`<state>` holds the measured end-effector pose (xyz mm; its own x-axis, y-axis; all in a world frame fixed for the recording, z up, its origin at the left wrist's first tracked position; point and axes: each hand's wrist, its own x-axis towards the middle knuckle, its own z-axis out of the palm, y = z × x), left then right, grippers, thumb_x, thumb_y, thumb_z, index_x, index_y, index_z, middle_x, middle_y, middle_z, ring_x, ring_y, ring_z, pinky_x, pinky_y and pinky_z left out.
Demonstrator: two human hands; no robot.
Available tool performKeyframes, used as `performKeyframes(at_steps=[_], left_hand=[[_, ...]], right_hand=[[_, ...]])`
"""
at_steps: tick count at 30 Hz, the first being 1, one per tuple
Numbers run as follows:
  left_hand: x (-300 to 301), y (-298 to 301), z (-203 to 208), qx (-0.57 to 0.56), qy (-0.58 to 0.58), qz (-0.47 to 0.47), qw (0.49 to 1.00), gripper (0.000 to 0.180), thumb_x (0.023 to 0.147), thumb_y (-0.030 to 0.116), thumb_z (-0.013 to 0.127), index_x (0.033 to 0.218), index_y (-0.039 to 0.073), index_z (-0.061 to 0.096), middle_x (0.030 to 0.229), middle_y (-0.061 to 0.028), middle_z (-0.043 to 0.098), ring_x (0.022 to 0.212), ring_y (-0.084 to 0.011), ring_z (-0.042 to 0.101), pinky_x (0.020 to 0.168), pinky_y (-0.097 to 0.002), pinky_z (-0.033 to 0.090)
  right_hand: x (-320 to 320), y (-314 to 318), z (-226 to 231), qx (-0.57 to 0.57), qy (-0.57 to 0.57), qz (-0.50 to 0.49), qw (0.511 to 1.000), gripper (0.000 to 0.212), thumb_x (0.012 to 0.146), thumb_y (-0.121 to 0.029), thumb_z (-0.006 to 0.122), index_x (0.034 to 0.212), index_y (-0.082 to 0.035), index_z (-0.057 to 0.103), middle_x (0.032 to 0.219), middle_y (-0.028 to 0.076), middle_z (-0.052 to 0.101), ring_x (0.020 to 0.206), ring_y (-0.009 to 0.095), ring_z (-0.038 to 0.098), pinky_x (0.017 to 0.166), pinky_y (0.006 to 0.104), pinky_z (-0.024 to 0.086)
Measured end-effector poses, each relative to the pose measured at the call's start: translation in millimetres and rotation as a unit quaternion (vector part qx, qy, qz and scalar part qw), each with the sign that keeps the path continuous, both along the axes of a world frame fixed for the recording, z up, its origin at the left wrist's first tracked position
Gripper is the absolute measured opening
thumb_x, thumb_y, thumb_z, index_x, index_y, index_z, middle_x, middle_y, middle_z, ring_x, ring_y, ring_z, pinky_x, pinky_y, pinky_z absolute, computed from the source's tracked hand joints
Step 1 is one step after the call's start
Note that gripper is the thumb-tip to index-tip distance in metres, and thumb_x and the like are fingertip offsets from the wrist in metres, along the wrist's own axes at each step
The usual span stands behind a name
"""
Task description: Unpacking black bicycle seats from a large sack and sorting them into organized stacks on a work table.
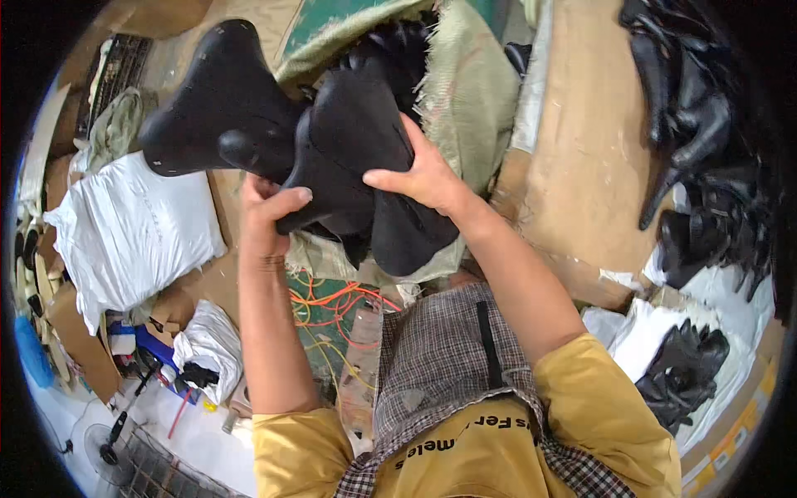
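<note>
Several black bicycle saddles are held in front of me over an open woven sack [469, 91]. My right hand [423, 174] is closed on a smooth black saddle [353, 116], its thumb lying across the top. My left hand [270, 212] grips the narrow end of another black saddle [332, 187] with the thumb on top; its fingers are partly hidden underneath. A broad black saddle [220, 100] fans out to the upper left, next to my left hand. More dark pieces [398, 50] show inside the sack, partly covered by its pale green cloth.
A cardboard surface [589, 133] lies right of the sack, with a heap of black saddle-like pieces [697, 116] beyond it. To the left is a white plastic package [137, 228]. Orange cords [340, 303] lie below my hands, and a fan [108, 452] stands lower left.
</note>
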<state>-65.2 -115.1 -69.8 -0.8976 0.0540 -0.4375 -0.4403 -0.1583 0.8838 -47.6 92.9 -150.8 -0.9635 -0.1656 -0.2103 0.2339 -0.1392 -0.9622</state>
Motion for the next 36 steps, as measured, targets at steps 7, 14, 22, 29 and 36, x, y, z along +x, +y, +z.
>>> performKeyframes(at_steps=[7, 14, 22, 29, 36], left_hand=[[-20, 71, 162, 0.01, 0.279, -0.11, 0.954, 0.068, 0.052, 0.004, 0.067, 0.117, -0.002, 0.049, 0.106, -0.0117, 0.058, 0.097, -0.0253, 0.057, 0.09, -0.0348, 0.043], [42, 236, 247, 0.133, 0.306, -0.36, 0.871, 0.076, 0.052, 0.005, 0.069, 0.124, -0.001, 0.044, 0.117, -0.0147, 0.054, 0.107, -0.0291, 0.053, 0.096, -0.0383, 0.039], [191, 449, 295, 0.207, 0.251, -0.612, 0.721, 0.08, 0.045, 0.001, 0.07, 0.12, -0.001, 0.042, 0.11, -0.0119, 0.054, 0.1, -0.0262, 0.053, 0.092, -0.0349, 0.041], [358, 608, 329, 0.233, 0.144, -0.772, 0.573, 0.08, 0.042, -0.001, 0.07, 0.118, -0.002, 0.044, 0.105, -0.0134, 0.056, 0.096, -0.028, 0.056, 0.091, -0.0356, 0.041], [504, 770, 286, 0.142, 0.041, -0.927, 0.344, 0.073, 0.05, 0.004, 0.069, 0.119, -0.001, 0.046, 0.107, -0.0116, 0.056, 0.099, -0.0253, 0.053, 0.092, -0.0333, 0.039]], right_hand=[[2, 65, 172, 0.056, 0.229, -0.173, 0.956, 0.099, 0.051, -0.031, 0.086, 0.13, -0.002, 0.034, 0.115, 0.012, 0.053, 0.104, 0.02, 0.051, 0.093, 0.033, 0.04], [160, 197, 267, 0.234, 0.276, -0.421, 0.832, 0.103, 0.055, -0.027, 0.084, 0.135, 0.001, 0.026, 0.125, 0.014, 0.046, 0.114, 0.022, 0.046, 0.099, 0.0332, 0.035], [397, 295, 318, 0.324, 0.26, -0.632, 0.654, 0.1, 0.058, -0.02, 0.081, 0.135, 0.002, 0.02, 0.127, 0.014, 0.042, 0.119, 0.023, 0.041, 0.101, 0.0338, 0.031], [548, 339, 338, 0.305, 0.123, -0.799, 0.503, 0.105, 0.058, -0.023, 0.081, 0.138, -0.002, 0.016, 0.129, 0.019, 0.039, 0.119, 0.027, 0.04, 0.1, 0.0366, 0.032], [634, 376, 302, 0.278, 0.026, -0.905, 0.32, 0.105, 0.064, -0.027, 0.078, 0.139, -0.002, 0.009, 0.134, 0.025, 0.03, 0.122, 0.034, 0.036, 0.102, 0.041, 0.03]])
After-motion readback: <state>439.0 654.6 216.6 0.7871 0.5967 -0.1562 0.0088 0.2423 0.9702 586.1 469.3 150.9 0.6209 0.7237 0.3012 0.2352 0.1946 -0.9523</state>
